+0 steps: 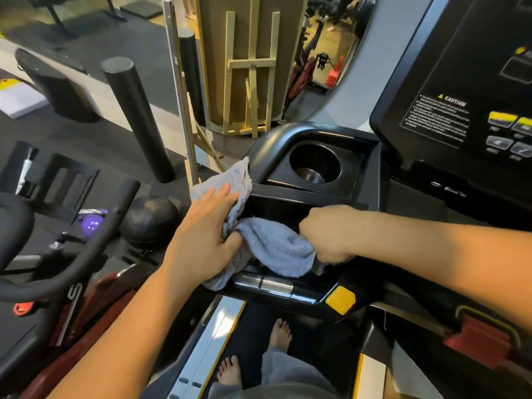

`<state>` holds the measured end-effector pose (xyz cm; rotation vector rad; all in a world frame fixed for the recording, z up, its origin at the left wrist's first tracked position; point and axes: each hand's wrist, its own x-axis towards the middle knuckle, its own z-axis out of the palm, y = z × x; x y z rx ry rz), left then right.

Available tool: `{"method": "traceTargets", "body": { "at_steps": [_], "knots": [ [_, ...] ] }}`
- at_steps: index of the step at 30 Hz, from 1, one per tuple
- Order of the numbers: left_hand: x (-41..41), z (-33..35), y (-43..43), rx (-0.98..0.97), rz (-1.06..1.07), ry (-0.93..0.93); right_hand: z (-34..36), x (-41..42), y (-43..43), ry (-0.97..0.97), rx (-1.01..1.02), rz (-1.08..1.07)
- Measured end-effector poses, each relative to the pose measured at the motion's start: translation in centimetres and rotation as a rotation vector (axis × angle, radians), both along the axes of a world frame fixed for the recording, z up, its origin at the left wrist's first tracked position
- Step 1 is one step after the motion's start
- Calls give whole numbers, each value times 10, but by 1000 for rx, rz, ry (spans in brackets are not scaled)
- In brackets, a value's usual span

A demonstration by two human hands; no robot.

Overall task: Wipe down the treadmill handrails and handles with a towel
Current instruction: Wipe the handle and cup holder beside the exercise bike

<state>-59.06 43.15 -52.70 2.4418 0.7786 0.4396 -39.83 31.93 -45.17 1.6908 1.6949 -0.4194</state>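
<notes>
A grey-blue towel [273,249] lies draped over the left end of the treadmill's black front handle [288,289], by the console's left corner. My left hand [207,234] lies on the towel's left part with fingers stretched over it and the thumb tucked into a fold, pressing it against the handrail's outer side. My right hand [325,234] grips the towel's right end in a fist just above the handle. The handle's silver grip sensor [267,285] shows below the towel. Most of the rail under the cloth is hidden.
The console [460,110] with a caution label rises at right, with a cup holder [315,165] beside it. A yellow button [341,303] and red safety clip [480,341] sit on the handle. An exercise bike [57,269], black posts and a ball stand at left. My bare feet are on the belt [259,326].
</notes>
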Motion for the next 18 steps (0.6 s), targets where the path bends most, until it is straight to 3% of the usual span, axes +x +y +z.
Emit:
{"method": "traceTargets", "body": {
  "at_steps": [5,10,12,14,18],
  "knots": [
    [5,2,-10,40,-35,-4,57,54,-58,-130,432,-5],
    [44,5,-48,-37,-151,-193,23,61,-69,-70,752,-408],
    [57,12,-56,-108,-55,-302,6,45,-51,6,871,-620],
    [67,24,-61,-238,34,-391,-9,22,-30,210,937,-724],
    [75,47,-76,-583,251,-530,-31,-10,-32,425,1064,-632]
  ]
}}
